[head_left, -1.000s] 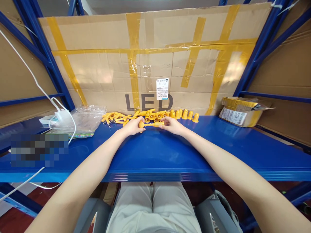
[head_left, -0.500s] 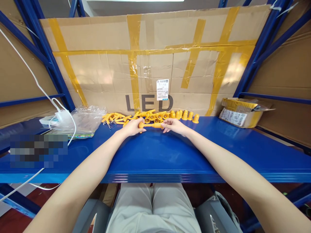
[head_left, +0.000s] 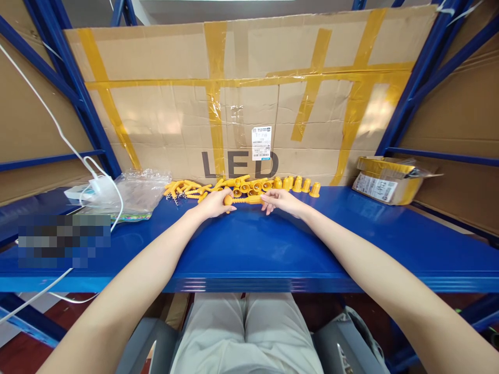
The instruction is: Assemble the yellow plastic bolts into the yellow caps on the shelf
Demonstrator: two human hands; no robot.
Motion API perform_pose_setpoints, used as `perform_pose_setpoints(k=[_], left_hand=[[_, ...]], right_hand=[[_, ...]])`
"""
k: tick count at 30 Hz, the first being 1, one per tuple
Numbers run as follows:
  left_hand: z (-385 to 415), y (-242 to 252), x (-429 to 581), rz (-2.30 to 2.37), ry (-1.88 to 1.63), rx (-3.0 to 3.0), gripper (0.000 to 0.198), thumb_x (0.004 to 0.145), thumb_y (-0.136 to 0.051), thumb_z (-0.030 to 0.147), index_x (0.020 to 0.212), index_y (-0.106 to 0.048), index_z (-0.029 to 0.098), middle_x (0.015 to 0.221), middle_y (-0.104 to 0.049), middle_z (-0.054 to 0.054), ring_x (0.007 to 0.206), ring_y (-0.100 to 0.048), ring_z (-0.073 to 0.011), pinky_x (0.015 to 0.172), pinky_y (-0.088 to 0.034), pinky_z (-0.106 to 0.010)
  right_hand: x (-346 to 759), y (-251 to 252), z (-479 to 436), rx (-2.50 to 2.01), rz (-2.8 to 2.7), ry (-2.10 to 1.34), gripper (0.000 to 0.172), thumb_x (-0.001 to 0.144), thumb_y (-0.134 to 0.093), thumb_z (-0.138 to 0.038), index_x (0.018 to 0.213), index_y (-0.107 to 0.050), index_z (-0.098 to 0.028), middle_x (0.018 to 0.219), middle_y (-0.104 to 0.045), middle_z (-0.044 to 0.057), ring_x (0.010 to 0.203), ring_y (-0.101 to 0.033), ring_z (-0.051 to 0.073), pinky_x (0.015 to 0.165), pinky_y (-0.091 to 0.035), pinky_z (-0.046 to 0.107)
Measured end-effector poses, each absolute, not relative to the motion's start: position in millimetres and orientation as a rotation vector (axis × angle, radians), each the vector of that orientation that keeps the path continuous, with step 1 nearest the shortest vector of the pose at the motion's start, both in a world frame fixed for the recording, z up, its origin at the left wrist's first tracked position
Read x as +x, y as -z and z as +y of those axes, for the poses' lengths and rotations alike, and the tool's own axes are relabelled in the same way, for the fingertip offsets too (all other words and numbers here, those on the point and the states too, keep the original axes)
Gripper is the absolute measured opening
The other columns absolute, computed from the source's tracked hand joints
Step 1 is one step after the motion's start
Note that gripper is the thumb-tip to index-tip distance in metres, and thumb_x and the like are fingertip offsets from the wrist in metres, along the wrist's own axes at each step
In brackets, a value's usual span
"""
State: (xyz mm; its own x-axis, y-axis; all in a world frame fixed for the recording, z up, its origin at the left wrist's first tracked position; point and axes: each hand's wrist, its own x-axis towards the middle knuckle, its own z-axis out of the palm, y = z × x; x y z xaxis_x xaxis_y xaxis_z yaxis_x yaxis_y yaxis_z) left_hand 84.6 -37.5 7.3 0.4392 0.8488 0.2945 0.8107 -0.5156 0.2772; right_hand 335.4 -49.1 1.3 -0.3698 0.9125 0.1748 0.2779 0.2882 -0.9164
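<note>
Between my hands a ribbed yellow part lies level, just above or on the blue shelf. My left hand grips its rounded left end, with fingers closed round it. My right hand pinches its right end between thumb and fingertips. Behind them is a pile of yellow cup-shaped pieces, some with open ends facing me. More yellow branching pieces with small metal spirals lie to the left. Several yellow caps stand upright to the right.
A clear plastic bag and a white adapter with cables lie at the left. An open small carton sits at the back right. Behind the shelf surface stands a large taped cardboard sheet.
My hands hold nearly the same place and grip. The whole view has shifted very slightly.
</note>
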Motion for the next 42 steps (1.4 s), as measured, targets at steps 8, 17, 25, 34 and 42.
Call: perform_pose_setpoints(k=[8, 17, 25, 34, 42], left_hand=[[-35, -4, 86, 1.523, -0.615, 2.582, 0.031, 0.075, -0.066, 0.039, 0.098, -0.052, 0.023, 0.075, -0.071, -0.001, 0.074, -0.065, -0.0236, 0.072, -0.044, -0.033], [-32, -2, 85, 1.552, -0.671, 2.582, 0.027, 0.075, -0.067, 0.036, 0.093, -0.052, 0.023, 0.076, -0.070, -0.002, 0.074, -0.064, -0.0236, 0.071, -0.044, -0.033], [-33, -1, 85, 1.582, -0.644, 2.618, 0.031, 0.077, -0.066, 0.037, 0.100, -0.054, 0.022, 0.083, -0.070, -0.005, 0.080, -0.064, -0.0246, 0.071, -0.045, -0.032], [-36, -4, 90, 1.627, -0.623, 2.619, 0.030, 0.076, -0.066, 0.038, 0.097, -0.053, 0.022, 0.084, -0.070, -0.004, 0.083, -0.064, -0.0244, 0.071, -0.044, -0.031], [-36, -4, 89, 1.540, -0.637, 2.593, 0.027, 0.076, -0.065, 0.038, 0.096, -0.052, 0.023, 0.076, -0.071, -0.002, 0.074, -0.065, -0.0230, 0.071, -0.045, -0.032]], right_hand=[[325, -4, -51, -1.352, -1.737, -1.043, 0.060, 0.089, -0.042, -0.065, 0.061, -0.056, -0.013, 0.045, -0.060, 0.005, 0.027, -0.037, 0.005, 0.030, -0.028, 0.020], [334, -6, -54, -1.181, -1.795, -1.072, 0.040, 0.075, -0.077, -0.020, 0.108, -0.056, -0.015, 0.077, -0.070, 0.000, 0.049, -0.060, 0.007, 0.046, -0.046, 0.017], [328, -1, -50, -1.232, -1.742, -1.119, 0.043, 0.090, -0.054, -0.050, 0.066, -0.055, -0.014, 0.046, -0.058, 0.001, 0.032, -0.044, 0.005, 0.033, -0.031, 0.016], [325, -4, -51, -1.346, -1.601, -1.240, 0.049, 0.088, -0.049, -0.062, 0.081, -0.056, -0.014, 0.048, -0.060, 0.002, 0.029, -0.043, 0.007, 0.027, -0.029, 0.017], [329, -5, -56, -1.208, -1.660, -1.280, 0.024, 0.088, -0.063, -0.038, 0.085, -0.052, -0.017, 0.068, -0.069, 0.003, 0.043, -0.056, 0.008, 0.039, -0.046, 0.017]])
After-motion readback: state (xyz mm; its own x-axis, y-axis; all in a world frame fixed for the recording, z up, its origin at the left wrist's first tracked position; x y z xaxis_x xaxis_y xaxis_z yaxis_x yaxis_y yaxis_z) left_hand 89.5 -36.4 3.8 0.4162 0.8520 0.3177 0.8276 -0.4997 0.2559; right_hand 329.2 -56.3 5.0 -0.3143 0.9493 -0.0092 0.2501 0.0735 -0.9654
